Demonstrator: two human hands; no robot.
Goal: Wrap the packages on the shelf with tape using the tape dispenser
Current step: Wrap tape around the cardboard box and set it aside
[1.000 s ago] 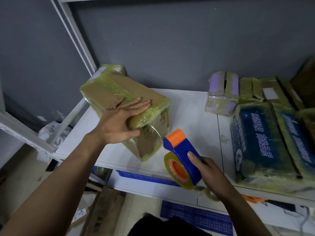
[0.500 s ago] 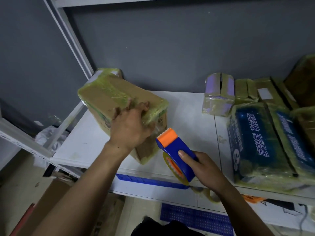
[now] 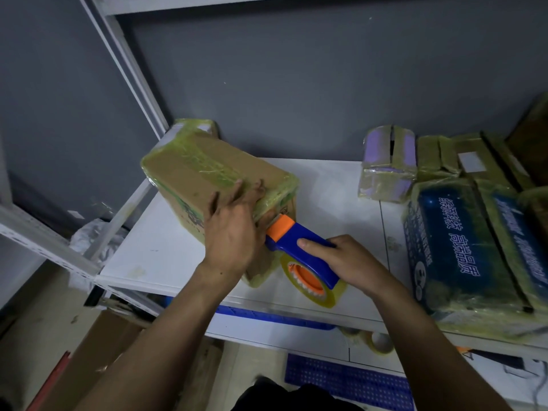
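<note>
— Where is the brown cardboard package (image 3: pixel 207 170) bound in yellow-green tape?
— On the white metal shelf (image 3: pixel 326 197), toward 9 o'clock of the board. It sits at an angle to the front edge, with its long side running off toward 11 o'clock.
— And the left hand (image 3: pixel 234 235)?
— The forearm comes in from 7 o'clock. The palm lies against the package's near corner, fingers fairly straight, tips over the top edge. Its grip is spread and pressing, not closed round anything.
— The right hand (image 3: pixel 350 259)?
— It enters from 5 o'clock, grip wrapped round the handle of the blue-and-orange plastic tape dispenser (image 3: pixel 292 253), index finger laid along the top. The orange head touches the package's end face, just beside the left hand at its 3 o'clock. The roll of yellowish clear tape (image 3: pixel 329 298) sits under the handle, near the shelf's front edge.
— Anything else up there?
— Blue printed taped packages (image 3: pixel 453 232) at 3 o'clock, and a small purple-sided parcel (image 3: pixel 385 170) at 1 o'clock.
</note>
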